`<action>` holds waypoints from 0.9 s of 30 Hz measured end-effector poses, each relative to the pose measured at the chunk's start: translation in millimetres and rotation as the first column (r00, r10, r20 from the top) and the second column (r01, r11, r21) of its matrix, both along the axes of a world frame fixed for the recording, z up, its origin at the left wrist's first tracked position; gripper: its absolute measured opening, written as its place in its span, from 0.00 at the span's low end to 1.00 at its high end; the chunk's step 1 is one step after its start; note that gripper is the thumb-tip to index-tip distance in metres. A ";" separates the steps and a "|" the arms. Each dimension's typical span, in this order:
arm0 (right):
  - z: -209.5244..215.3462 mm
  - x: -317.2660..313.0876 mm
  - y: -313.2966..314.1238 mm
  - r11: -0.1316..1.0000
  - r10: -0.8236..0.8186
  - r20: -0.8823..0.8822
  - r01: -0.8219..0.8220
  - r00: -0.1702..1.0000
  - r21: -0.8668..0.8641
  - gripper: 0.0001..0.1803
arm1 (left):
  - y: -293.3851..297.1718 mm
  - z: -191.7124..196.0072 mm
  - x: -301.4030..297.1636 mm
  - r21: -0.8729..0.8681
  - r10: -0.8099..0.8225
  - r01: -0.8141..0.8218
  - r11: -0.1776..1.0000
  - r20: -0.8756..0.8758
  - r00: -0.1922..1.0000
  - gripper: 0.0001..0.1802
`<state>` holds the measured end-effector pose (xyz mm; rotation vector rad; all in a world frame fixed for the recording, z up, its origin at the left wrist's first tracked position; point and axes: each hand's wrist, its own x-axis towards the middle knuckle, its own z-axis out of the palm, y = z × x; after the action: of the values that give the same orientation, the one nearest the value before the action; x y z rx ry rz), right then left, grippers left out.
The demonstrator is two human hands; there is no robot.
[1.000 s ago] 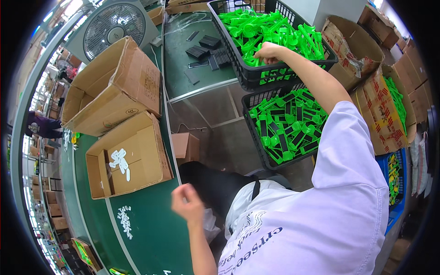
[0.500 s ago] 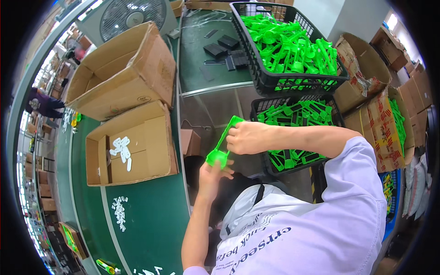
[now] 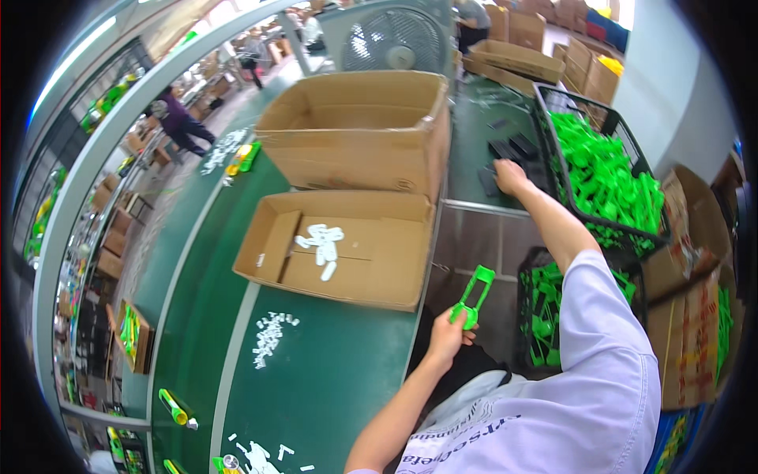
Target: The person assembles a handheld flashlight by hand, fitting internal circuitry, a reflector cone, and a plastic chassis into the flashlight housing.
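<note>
Up ahead, our green worktop [image 3: 316, 379] carries an open, shallow cardboard box [image 3: 347, 249]. Beside it our left hand [image 3: 448, 338] pinches a bright green plastic frame piece [image 3: 474, 294], its long axis tilted up and away to the right. Farther off, our right hand [image 3: 509, 175] rests its grip on small black plastic parts [image 3: 513, 148]; whether they are pinched we cannot tell.

A pale lavender short-sleeved shirt [image 3: 600, 395] with dark printed lettering across the chest; forearms bare; hands ungloved.
</note>
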<state>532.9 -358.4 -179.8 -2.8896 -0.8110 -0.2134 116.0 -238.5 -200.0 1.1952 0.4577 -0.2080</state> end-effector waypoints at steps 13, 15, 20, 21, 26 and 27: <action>-21.9 41.4 17.2 0.762 0.457 0.248 -0.233 0.854 -0.604 0.07 | 19.1 -7.5 1.2 0.018 0.066 -0.067 0.998 0.048 0.997 0.13; -14.3 37.1 35.4 0.705 0.499 0.147 -0.302 0.854 -0.642 0.07 | 25.2 -8.9 -0.7 0.022 0.134 -0.136 0.990 0.062 0.989 0.14; -11.4 51.6 19.0 0.799 0.409 0.137 -0.281 0.902 -0.532 0.09 | 24.2 1.6 -2.4 0.167 0.077 -0.085 0.982 0.054 0.996 0.16; -4.7 51.7 23.4 0.852 0.297 0.130 -0.201 0.946 -0.483 0.10 | 25.9 6.8 -3.0 0.208 0.066 -0.072 0.975 0.037 0.997 0.16; 74.9 30.9 40.4 0.867 0.413 0.034 -0.404 0.910 0.292 0.16 | 22.1 3.7 -8.5 0.259 0.078 -0.097 0.961 0.081 0.994 0.15; 97.2 4.9 55.7 0.809 0.499 -0.200 -0.370 0.843 0.457 0.20 | 23.8 3.7 -11.3 0.295 0.059 -0.078 0.952 0.075 0.995 0.15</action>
<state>537.8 -302.8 -82.6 -2.1947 -1.1824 0.1171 104.7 -214.7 -196.3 1.4746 0.4840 -0.0394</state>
